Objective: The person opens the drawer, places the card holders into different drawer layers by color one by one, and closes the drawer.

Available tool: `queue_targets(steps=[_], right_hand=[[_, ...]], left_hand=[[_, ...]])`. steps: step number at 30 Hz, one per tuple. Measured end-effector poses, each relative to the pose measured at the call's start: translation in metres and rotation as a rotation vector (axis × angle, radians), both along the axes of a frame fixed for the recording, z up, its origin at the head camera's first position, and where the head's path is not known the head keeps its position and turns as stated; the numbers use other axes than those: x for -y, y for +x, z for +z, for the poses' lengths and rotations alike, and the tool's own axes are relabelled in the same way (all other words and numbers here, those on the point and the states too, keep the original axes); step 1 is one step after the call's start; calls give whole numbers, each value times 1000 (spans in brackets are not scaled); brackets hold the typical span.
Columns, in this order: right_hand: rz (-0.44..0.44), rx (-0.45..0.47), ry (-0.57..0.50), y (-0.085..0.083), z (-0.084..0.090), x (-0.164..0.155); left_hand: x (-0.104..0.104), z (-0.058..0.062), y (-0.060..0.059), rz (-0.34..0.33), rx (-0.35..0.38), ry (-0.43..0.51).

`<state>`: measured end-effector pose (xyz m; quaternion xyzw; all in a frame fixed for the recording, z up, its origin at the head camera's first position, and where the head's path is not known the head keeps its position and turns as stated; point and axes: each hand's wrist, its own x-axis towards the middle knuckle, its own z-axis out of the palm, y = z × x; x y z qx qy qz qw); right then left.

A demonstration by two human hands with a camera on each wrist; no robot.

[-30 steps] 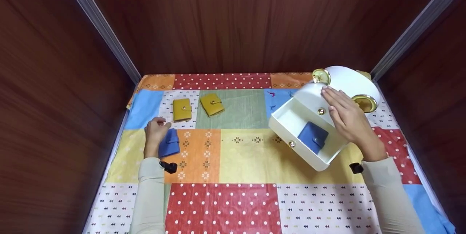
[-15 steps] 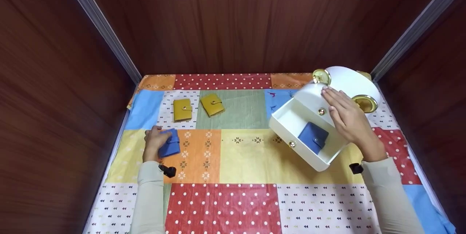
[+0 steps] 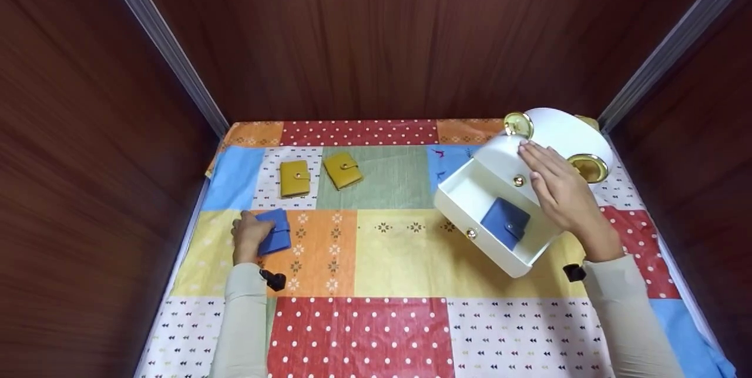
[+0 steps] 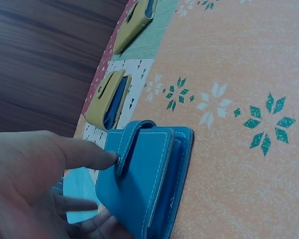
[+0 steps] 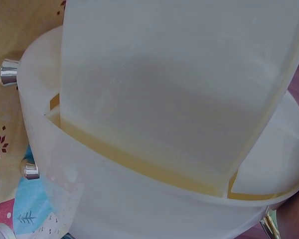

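A blue wallet (image 3: 281, 241) with a snap strap lies on the patchwork cloth at the left. My left hand (image 3: 248, 237) pinches its left edge; in the left wrist view the thumb presses by the snap of the blue wallet (image 4: 139, 184), fingers at the edge below. At the right, my right hand (image 3: 561, 193) rests with straight fingers on the white drawer box (image 3: 567, 134). Its drawer (image 3: 493, 253) is pulled out, and a darker blue wallet (image 3: 501, 218) lies inside. The right wrist view is filled by the white box (image 5: 124, 209), without the hand's fingers.
Two yellow wallets, one upright (image 3: 294, 178) and one slanted (image 3: 342, 170), lie beyond the left hand. Gold knobs and gold-rimmed round fittings (image 3: 588, 167) stick out from the box. Dark wood-grain panels (image 3: 376, 37) enclose the cloth-covered table (image 3: 399, 254) at the back and sides.
My left hand has come down from above the blue wallet onto its left edge, thumb now on top of it. My right hand and the box have stayed put.
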<state>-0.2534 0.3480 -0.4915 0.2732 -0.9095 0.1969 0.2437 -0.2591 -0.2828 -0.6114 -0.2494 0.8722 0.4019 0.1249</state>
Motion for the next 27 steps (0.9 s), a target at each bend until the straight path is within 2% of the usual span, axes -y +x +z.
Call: queue_targets(steps=[13, 19, 27], right_hand=[[6, -11, 5, 1, 2, 2], [8, -17, 8, 1, 4, 2], [2, 7, 12, 1, 4, 1]], left_hand=[[-5, -2, 5, 48, -37, -90], [-1, -3, 3, 89, -33, 9], [2, -8, -2, 154, -115, 160]])
